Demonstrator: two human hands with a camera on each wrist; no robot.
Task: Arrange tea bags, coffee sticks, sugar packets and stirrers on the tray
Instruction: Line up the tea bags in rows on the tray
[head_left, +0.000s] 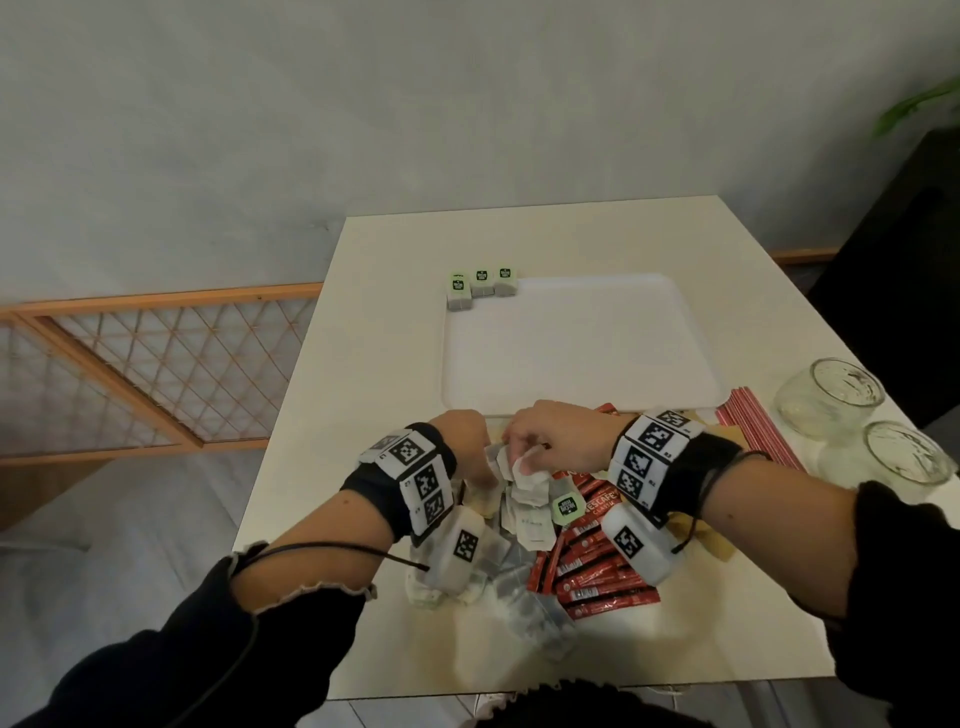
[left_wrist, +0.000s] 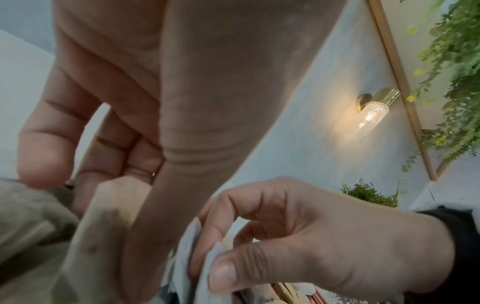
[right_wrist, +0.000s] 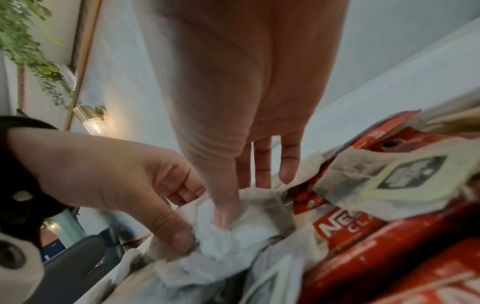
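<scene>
A white tray (head_left: 582, 395) lies mid-table with three green-tagged tea bags (head_left: 480, 285) at its far left corner. In front of it is a heap of loose tea bags (head_left: 527, 514) beside red coffee sticks (head_left: 597, 577). Both hands are in the heap. My left hand (head_left: 485, 462) pinches a tea bag (right_wrist: 207, 253) between thumb (right_wrist: 182, 236) and curled fingers. My right hand (head_left: 519, 457) pinches the tangled tea bag (right_wrist: 249, 228) next to it, thumb (right_wrist: 224, 214) pressed into the paper. Red striped stirrers (head_left: 753, 431) lie to the right.
Two empty glass jars (head_left: 826, 395) lie on their sides at the table's right edge. Tan paper packets (head_left: 711, 540) sit under my right wrist. A wooden lattice rail (head_left: 156, 364) runs along the left, below the table. A dark chair (head_left: 893, 291) stands at the right.
</scene>
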